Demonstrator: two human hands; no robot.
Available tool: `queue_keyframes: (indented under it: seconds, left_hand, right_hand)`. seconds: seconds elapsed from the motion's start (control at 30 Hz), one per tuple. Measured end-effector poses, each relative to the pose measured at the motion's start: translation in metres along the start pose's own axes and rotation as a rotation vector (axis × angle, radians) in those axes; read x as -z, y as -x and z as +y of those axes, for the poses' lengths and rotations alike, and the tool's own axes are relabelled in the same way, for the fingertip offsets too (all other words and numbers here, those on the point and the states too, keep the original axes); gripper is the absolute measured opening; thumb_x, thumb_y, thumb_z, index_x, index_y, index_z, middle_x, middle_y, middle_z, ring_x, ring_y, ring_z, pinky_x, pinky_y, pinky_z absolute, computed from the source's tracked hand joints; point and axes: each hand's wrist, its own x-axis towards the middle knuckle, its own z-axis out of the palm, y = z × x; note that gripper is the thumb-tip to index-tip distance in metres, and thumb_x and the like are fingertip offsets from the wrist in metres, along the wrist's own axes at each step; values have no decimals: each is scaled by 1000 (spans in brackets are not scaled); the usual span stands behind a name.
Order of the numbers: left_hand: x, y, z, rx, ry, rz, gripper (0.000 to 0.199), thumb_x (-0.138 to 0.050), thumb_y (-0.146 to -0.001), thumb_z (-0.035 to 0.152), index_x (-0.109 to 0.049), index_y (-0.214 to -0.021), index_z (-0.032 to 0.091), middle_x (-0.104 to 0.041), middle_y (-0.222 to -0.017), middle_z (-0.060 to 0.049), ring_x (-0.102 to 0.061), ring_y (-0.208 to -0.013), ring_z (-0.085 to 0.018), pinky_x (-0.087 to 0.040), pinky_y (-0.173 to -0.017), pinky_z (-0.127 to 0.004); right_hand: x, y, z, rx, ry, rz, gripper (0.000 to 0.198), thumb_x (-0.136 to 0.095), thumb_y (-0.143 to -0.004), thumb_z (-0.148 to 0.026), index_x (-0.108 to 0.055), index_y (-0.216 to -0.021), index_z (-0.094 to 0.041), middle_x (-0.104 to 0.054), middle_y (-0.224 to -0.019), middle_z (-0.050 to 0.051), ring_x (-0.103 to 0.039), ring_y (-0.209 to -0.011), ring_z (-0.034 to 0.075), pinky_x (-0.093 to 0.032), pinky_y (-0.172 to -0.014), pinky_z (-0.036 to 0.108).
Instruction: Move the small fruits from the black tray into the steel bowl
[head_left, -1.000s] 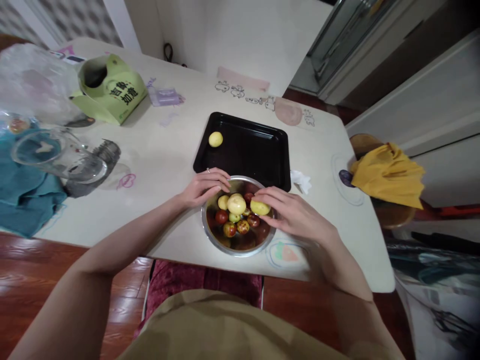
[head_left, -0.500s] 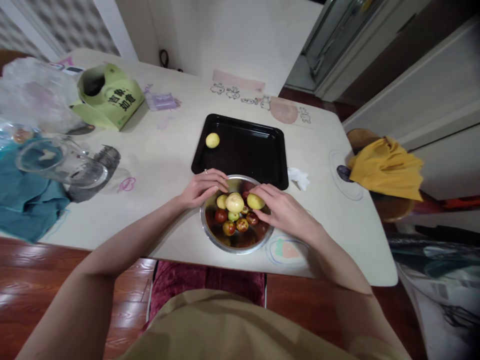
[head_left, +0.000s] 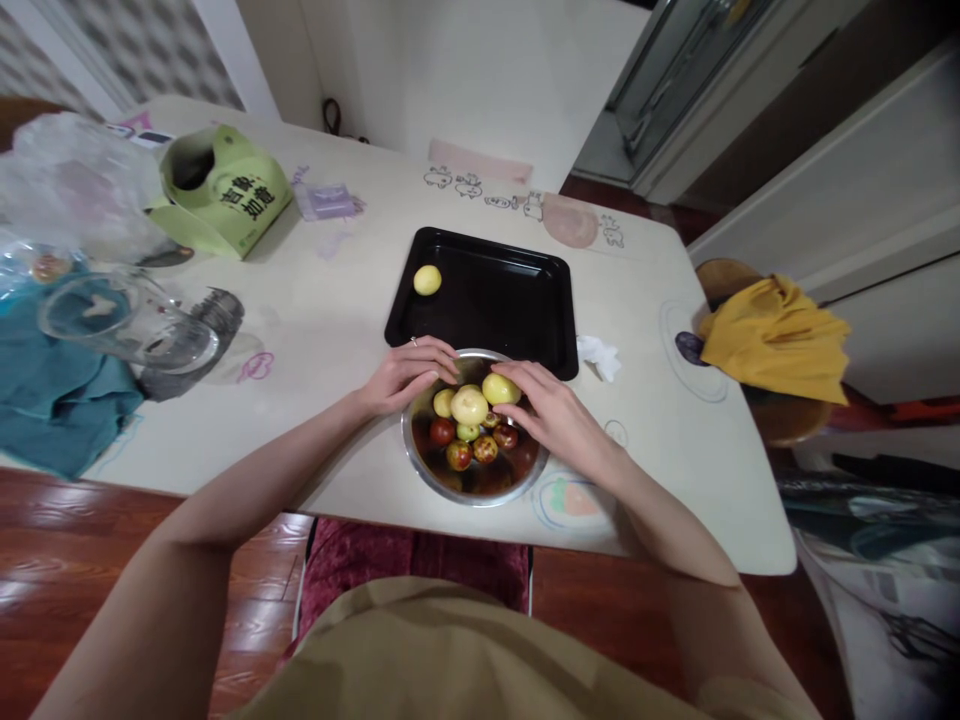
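In the head view, a round steel bowl holds several jujubes, mottled red and brown, and several pale yellow round fruits. My left hand lies over the bowl's left rim, its fingers stretched out and holding nothing. A yellow-green round fruit is between the thumb and fingers of my right hand, over the bowl's upper right side. Behind the bowl is a black baking tray, with one yellow round fruit near its left end.
A glass pitcher lies on its side at the left, by a teal cloth. Behind these are a green carton and a plastic bag. A crumpled tissue sits right of the tray. A yellow cloth hangs beyond the table's right edge.
My right hand has moved the yellow-green fruit slightly left and up, towards the bowl's middle. My left hand stays on the rim.
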Motion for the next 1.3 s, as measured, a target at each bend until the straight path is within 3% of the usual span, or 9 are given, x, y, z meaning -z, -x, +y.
queue_keyframes:
  seconds: [0.33,0.6,0.97,1.17,1.3]
  left_hand:
    - [0,0,1,-11,-11,0,41,-44,-111,32,-81,-105,17,-81,-105,-13,-71,-115,-28,-56,-102,-47]
    - [0,0,0,-15,-8,2,40,-44,-111,33,-81,-105,18,-81,-105,-13,-72,-115,-28,-57,-102,-47]
    - [0,0,1,-13,-10,-1,40,-43,-111,32,-80,-110,17,-81,-108,-14,-71,-115,-28,-57,-102,-48]
    - [-4,-1,1,24,-28,111,42,-41,-112,34,-78,-112,15,-79,-105,-15,-71,-109,-27,-56,-99,-47]
    - [-7,-2,0,32,-29,149,45,-39,-113,38,-78,-110,16,-79,-103,-14,-71,-107,-26,-56,-96,-47]
  right_hand:
    - [-11,-2,4,6,1,34,45,-54,-109,-37,-51,-152,-28,-63,-145,13,-60,-136,34,-52,-117,61]
    - [-6,-4,0,-45,6,39,30,-54,-108,-34,-59,-137,-26,-66,-127,13,-66,-121,32,-59,-108,55]
    - [-5,-5,1,-34,23,63,32,-54,-108,-35,-58,-139,-27,-66,-130,12,-65,-125,32,-58,-110,55]
    - [1,-5,-1,5,40,129,31,-51,-109,-34,-62,-137,-27,-68,-129,12,-66,-123,31,-58,-109,54]
    - [8,-25,7,42,42,174,32,-53,-108,-35,-63,-137,-27,-68,-131,12,-66,-124,30,-59,-108,54]
